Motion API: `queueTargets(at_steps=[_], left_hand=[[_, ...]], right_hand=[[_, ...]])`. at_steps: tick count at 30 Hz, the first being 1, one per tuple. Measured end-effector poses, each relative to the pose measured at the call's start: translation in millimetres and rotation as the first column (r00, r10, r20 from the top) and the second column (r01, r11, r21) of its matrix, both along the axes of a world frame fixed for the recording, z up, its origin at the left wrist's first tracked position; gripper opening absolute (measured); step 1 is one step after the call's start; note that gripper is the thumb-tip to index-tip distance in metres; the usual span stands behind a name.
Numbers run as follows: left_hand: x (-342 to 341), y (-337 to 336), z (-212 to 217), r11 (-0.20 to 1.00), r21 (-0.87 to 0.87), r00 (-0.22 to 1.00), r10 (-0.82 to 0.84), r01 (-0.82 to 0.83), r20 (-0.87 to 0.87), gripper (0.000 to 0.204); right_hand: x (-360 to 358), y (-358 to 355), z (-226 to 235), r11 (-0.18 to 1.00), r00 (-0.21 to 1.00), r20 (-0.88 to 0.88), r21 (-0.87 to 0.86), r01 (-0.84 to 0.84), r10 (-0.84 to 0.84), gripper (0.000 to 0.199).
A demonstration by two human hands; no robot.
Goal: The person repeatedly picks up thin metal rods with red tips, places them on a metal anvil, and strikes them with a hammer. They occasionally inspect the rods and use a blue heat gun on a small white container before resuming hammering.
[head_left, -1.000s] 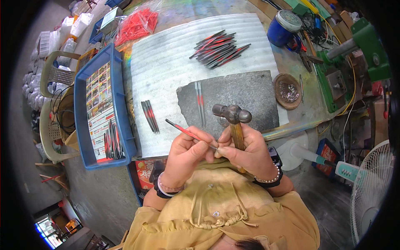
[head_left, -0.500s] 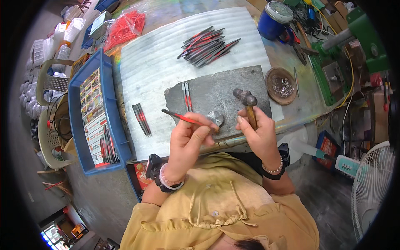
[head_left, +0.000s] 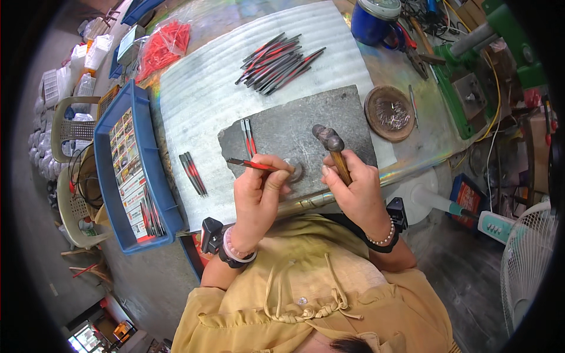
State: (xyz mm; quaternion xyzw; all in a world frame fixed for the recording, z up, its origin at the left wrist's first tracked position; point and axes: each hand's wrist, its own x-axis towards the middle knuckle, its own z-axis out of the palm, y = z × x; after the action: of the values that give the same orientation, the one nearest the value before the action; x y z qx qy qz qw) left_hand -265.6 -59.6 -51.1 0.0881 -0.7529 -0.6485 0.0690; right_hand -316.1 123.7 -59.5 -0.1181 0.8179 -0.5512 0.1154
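My left hand (head_left: 258,191) pinches a slim black-and-red strip (head_left: 252,165) between thumb and fingers, its black end pointing left. This hand is over the near part of a dark stone slab (head_left: 300,117), beside a small round metal block (head_left: 296,170) that it partly hides. My right hand (head_left: 360,191) is wrapped round the wooden handle of a ball-peen hammer (head_left: 329,140), its head raised above the slab. Two similar strips (head_left: 248,138) lie on the slab's left part. Several more strips (head_left: 193,173) lie left of it, and a large pile of strips (head_left: 276,65) lies beyond it.
A round wooden bowl (head_left: 371,117) of small metal pins stands right of the slab. Farther right are pliers (head_left: 418,65) and a green press (head_left: 453,100). A blue mug (head_left: 371,26) stands behind. At left are a blue tray (head_left: 173,206) and a bag of red pieces (head_left: 165,50).
My left hand has brought the strip slightly left and closer to the round block, its fingers now more closed. The hammer stays in my right hand. The whole view has shifted a little.
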Motion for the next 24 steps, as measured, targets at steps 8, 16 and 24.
queueTargets(at_steps=[8,16,24], left_hand=[[1.6,1.8,-0.4,0.999,-0.045,0.999,-0.001,-0.001,-0.036,0.003],[2.6,1.3,-1.5,0.989,-0.146,0.998,-0.046,0.038,-0.053,0.005],[2.4,2.4,0.8,0.976,-0.214,0.998,-0.045,0.037,-0.036,0.007]], right_hand=[[0.4,-1.8,-0.8,0.998,0.999,-0.036,-0.062,0.006,-0.008,0.017],[0.5,-1.3,-1.3,1.000,0.998,-0.064,-0.013,-0.005,0.004,0.015],[1.0,-1.8,-2.5,1.000,0.997,-0.072,-0.025,-0.002,0.000,0.015]])
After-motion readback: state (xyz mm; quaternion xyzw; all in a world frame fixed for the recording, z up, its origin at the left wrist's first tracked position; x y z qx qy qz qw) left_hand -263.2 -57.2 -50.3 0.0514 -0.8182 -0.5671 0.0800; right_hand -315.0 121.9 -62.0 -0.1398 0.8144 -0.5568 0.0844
